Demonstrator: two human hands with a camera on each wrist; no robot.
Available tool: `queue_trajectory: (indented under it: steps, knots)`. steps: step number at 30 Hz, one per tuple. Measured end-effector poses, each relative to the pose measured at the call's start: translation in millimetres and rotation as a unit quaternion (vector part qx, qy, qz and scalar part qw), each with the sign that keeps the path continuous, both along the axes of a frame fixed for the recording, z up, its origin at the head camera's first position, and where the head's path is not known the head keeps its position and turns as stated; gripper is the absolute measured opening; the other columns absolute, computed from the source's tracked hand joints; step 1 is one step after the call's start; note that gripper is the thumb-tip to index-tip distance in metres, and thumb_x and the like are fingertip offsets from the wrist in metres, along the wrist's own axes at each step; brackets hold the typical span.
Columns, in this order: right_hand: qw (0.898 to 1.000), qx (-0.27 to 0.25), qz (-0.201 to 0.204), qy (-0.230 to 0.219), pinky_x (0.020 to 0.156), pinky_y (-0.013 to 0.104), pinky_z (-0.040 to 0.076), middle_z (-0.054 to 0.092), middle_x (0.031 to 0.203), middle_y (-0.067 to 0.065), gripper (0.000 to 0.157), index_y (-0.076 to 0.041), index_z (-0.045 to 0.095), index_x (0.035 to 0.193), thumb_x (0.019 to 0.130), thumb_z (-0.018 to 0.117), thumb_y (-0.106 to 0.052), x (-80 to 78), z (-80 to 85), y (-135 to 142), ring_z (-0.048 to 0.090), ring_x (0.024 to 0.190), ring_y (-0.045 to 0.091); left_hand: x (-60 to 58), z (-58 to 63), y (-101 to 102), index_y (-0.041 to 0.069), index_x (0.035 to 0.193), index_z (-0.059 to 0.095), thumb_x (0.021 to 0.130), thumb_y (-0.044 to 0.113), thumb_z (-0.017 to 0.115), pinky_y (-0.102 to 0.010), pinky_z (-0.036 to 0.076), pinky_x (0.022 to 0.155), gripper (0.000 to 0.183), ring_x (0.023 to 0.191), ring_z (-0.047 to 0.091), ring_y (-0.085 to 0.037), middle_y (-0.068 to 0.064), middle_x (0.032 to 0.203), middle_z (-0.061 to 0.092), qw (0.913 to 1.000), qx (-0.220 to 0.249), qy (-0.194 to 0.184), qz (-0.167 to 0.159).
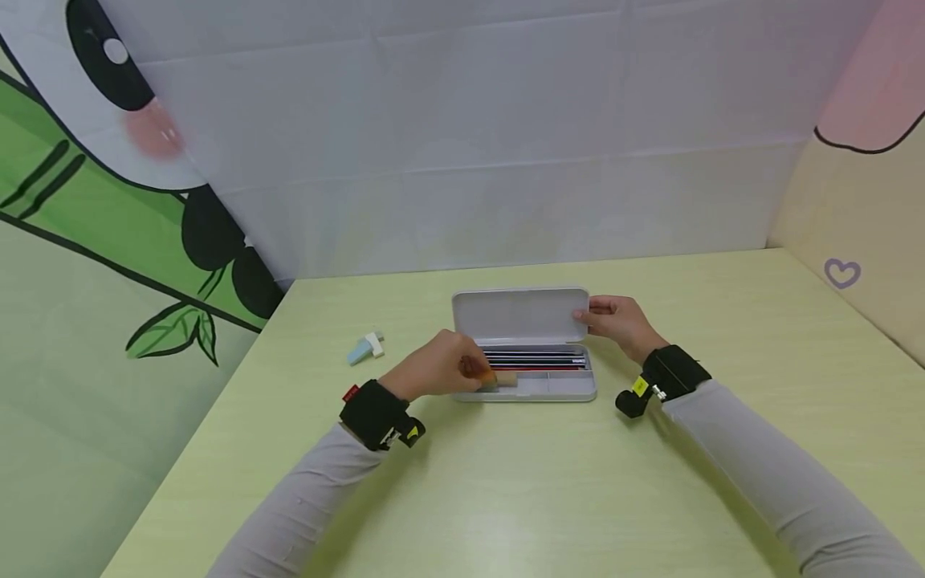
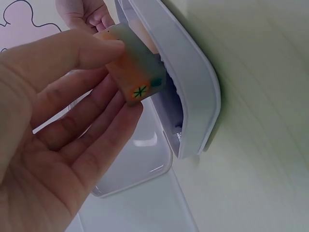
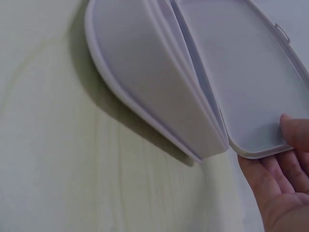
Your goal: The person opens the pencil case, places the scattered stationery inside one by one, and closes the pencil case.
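Note:
A white pencil case [image 1: 535, 395] lies open on the table, with several dark pencils [image 1: 535, 357] and a red one in its back compartment. A beige block [image 1: 507, 378] sits in the front compartment. My left hand [image 2: 63, 116] pinches a small orange and grey-green block [image 2: 133, 67] with a printed pattern between thumb and fingers. It is at the left end of the case; whether the block touches the case floor I cannot tell. My right hand [image 1: 620, 325] holds the right edge of the raised lid [image 3: 241, 72], thumb on the inner face and fingers behind.
A light blue and white object [image 1: 366, 348] lies on the table [image 1: 520, 498] to the left of the case. Behind the table hangs a pale cloth backdrop [image 1: 462, 160], and a printed panel stands on the left. Both wrists wear black bands with small cameras.

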State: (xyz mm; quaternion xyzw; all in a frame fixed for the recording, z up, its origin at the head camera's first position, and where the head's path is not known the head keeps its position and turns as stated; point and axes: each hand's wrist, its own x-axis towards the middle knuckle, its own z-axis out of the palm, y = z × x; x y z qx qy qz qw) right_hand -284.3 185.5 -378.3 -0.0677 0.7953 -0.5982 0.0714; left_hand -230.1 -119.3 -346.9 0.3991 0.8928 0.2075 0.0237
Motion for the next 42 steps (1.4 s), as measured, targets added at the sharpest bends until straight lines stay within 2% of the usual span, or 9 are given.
queue_trajectory:
  steps: [10,18,25,28,35,42]
  knots:
    - [1.0,0.009,0.001,0.011,0.087,0.019,0.056,0.053,0.136,0.028,0.049,0.01,0.047,0.134,0.095,0.06,-0.016,-8.7,4.9,4.2,0.062,0.086,-0.005,-5.5,3.5,9.7,0.006,0.088,0.075,0.079,0.001,0.07,-0.013,0.05,0.064,0.012,0.07,0.059,-0.005,-0.003,0.082,0.072,0.9999,0.0,0.015,-0.002]
    - [1.0,0.007,0.013,0.016,0.089,0.02,0.055,0.049,0.138,0.032,0.049,0.011,0.047,0.135,0.095,0.06,-0.015,-13.9,9.5,6.3,0.062,0.086,-0.005,-10.0,9.4,19.5,0.007,0.084,0.075,0.081,0.004,0.071,-0.012,0.05,0.063,0.006,0.068,0.06,-0.005,-0.002,0.078,0.072,0.9995,0.005,0.028,-0.01]
    - [1.0,0.004,0.018,0.015,0.09,0.021,0.055,0.05,0.138,0.031,0.049,0.01,0.048,0.134,0.095,0.06,-0.016,-20.4,11.4,8.4,0.063,0.088,-0.004,-14.2,14.9,31.5,0.007,0.084,0.075,0.081,0.004,0.07,-0.012,0.049,0.063,0.007,0.067,0.058,-0.004,-0.002,0.078,0.071,0.9995,0.001,0.027,-0.016]
    - [1.0,0.005,0.018,0.015,0.09,0.021,0.055,0.051,0.137,0.03,0.049,0.01,0.048,0.134,0.095,0.06,-0.015,-23.1,12.0,9.4,0.063,0.087,-0.005,-16.5,16.7,38.8,0.008,0.083,0.075,0.082,0.007,0.071,-0.012,0.046,0.061,0.004,0.066,0.055,-0.004,0.0,0.076,0.07,0.999,0.001,0.041,-0.017]
    - [1.0,0.01,0.02,0.019,0.088,0.02,0.056,0.057,0.133,0.026,0.049,0.01,0.049,0.133,0.094,0.061,-0.018,-29.0,11.6,10.8,0.063,0.086,-0.005,-22.4,18.6,54.6,0.01,0.084,0.076,0.083,0.012,0.072,-0.011,0.049,0.063,0.005,0.068,0.059,-0.002,0.001,0.078,0.073,0.999,0.003,0.045,-0.01]
    - [1.0,0.013,0.026,0.011,0.092,0.024,0.055,0.051,0.137,0.03,0.049,0.01,0.048,0.134,0.095,0.06,-0.017,-32.2,7.2,14.9,0.063,0.089,-0.003,-27.1,15.6,64.4,0.009,0.086,0.076,0.081,0.011,0.071,-0.012,0.05,0.065,0.006,0.07,0.062,-0.004,0.0,0.08,0.074,0.9992,-0.001,0.04,-0.007]
